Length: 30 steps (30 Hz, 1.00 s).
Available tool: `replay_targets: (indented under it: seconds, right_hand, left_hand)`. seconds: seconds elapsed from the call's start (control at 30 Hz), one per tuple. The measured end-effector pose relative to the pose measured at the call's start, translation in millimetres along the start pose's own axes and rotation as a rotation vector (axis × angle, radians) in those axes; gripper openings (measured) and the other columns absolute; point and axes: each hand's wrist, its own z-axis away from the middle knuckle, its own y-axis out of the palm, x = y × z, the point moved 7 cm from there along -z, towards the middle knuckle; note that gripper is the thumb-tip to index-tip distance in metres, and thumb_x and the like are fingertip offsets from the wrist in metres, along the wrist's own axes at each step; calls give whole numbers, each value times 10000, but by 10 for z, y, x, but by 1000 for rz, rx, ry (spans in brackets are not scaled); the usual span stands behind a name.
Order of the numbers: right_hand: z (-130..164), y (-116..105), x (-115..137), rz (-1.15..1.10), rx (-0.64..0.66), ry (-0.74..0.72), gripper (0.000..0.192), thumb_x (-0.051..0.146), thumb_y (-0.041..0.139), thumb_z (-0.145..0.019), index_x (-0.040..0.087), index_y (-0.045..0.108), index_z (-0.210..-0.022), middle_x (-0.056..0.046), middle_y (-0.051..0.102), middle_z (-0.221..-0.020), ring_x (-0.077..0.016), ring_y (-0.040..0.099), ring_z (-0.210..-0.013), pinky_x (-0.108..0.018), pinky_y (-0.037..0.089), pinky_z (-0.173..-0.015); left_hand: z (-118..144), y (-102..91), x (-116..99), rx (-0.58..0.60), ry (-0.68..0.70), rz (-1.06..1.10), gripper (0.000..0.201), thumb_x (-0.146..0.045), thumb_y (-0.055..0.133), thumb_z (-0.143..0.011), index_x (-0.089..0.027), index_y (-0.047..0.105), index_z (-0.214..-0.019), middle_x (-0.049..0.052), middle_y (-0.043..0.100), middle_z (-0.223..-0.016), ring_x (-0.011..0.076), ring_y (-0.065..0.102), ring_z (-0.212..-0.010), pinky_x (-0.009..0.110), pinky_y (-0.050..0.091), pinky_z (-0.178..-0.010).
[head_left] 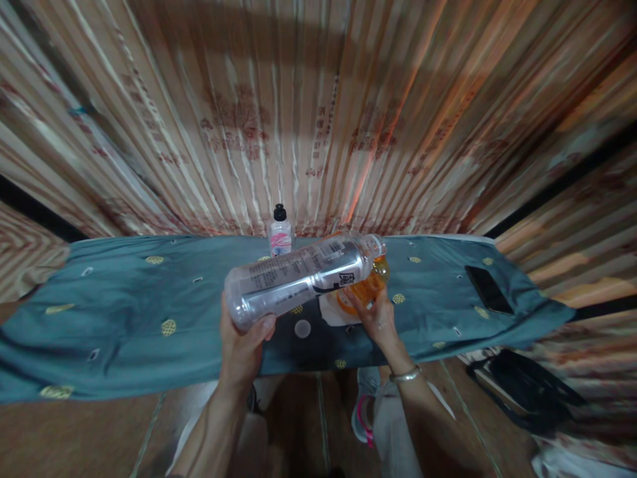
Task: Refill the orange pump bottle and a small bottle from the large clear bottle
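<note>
Clear plastic catches the light where the large bottle (303, 275) lies almost level above the table (124, 312), its long axis running from the left hand (243, 348) up and across toward the right hand (378, 318). The left hand is closed about the bottle's base end, thumb over the near side, and carries that end low and close to the person. The mouth end points away from it, slightly higher, and sits directly over an orange container (365, 285) that the right hand steadies from the near side, fingers curled against its wall; whether those fingers wrap fully round cannot be told, since the bottle hides the top of it. So the bottle's mouth and the orange container meet at the right hand, while the bottle's weight hangs from the left. A small white cap (302, 328) lies on the teal cloth just below the bottle's middle, between the two hands. Beyond the bottle stands a small pink-labelled bottle (279, 234) with a black top, and a dark phone (488, 289) lies well to the right of the orange container.
</note>
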Motion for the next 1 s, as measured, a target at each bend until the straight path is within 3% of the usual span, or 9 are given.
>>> replay_targets:
  seconds: [0.3, 1.0]
  right_hand:
    - [-1, -13, -7, -5, -12, -8, 795, 733, 678, -831, 136, 590, -1348, -213, 801, -1132, -372, 792, -971, -485, 642, -824]
    - [-19, -10, -22, -5, 33, 50, 814, 728, 689, -803, 130, 590, -1347, -242, 784, -1160, -420, 763, -1114, -532, 626, -937]
  left_hand:
    - [-8, 8, -8, 43, 57, -2, 641, -354, 995, -558, -242, 664, -1095, -28, 668, -767, 81, 499, -512, 183, 338, -418]
    - [8, -1, -18, 30, 44, -11, 673, -353, 996, -555, -242, 693, -1146, -20, 664, -787, 80, 488, -524, 184, 358, -433]
